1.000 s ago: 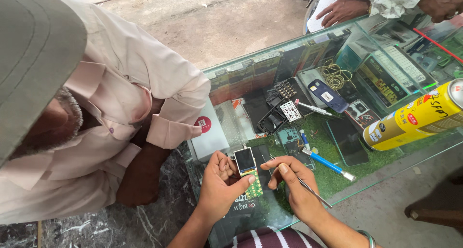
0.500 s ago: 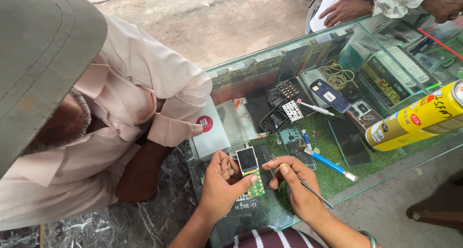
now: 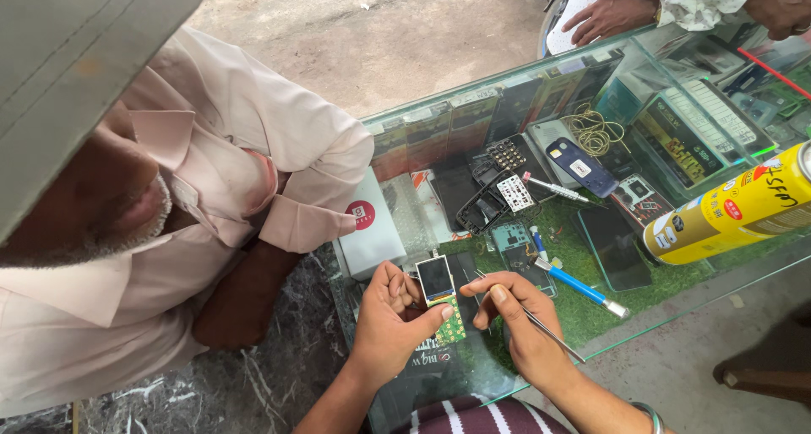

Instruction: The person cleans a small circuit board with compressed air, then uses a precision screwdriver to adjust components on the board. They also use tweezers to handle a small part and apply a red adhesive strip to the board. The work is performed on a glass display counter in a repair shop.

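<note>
Low in the frame's centre, the left hand (image 3: 389, 324) pinches a small circuit board with a screen (image 3: 442, 295) while the right hand (image 3: 519, 328) grips tweezers (image 3: 541, 326) at its edge, where a slip could likely scratch the screen

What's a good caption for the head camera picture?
Left hand holds a small circuit board with screen; right hand holds tweezers.

We see a yellow spray can (image 3: 733, 214) lying on the glass counter (image 3: 676, 311), a blue-handled screwdriver (image 3: 581, 287), a coil of wire (image 3: 594, 130), a blue phone (image 3: 580, 166), and a white box (image 3: 370, 227).
</note>
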